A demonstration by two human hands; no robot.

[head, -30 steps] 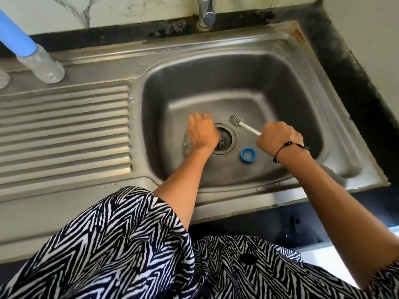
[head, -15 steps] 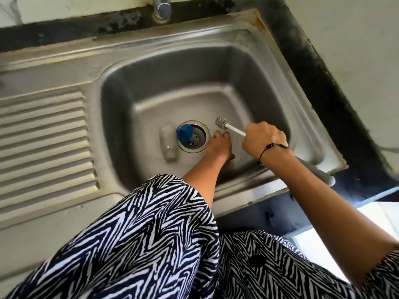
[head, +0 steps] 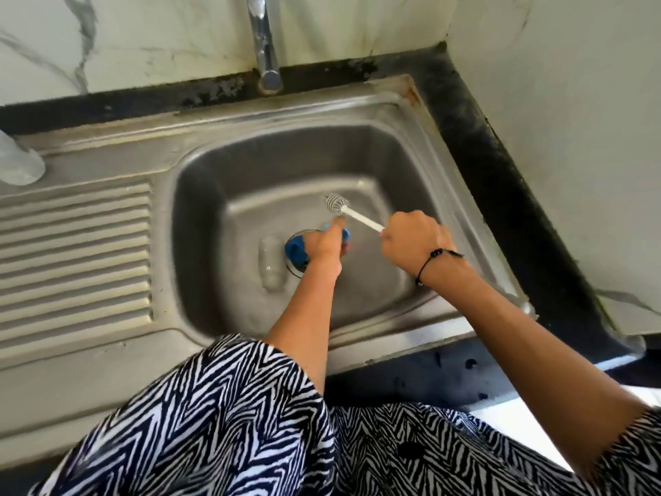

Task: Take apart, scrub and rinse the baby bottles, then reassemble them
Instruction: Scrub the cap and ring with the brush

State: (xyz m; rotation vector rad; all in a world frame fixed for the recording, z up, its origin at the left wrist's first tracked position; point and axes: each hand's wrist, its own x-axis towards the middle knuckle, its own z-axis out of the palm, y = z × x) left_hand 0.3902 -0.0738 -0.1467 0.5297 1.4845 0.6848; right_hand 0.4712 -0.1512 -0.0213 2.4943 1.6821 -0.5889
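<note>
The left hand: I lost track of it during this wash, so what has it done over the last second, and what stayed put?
The left hand let go of the clear bottle, which now lies beside the drain, reached right to where the blue ring lay, and now holds a blue part over the drain. The right hand grips the small brush as before, raised in the sink.

I stand over a steel sink [head: 443, 195] set into a dark counter [head: 508, 180]. On the basin floor a clear bottle body [head: 272, 261] lies on its side just left of the drain, and a blue cap [head: 295, 249] sits over the drain. Another clear bottle [head: 18, 162] rests by the ribbed drainboard [head: 75, 255].
</note>
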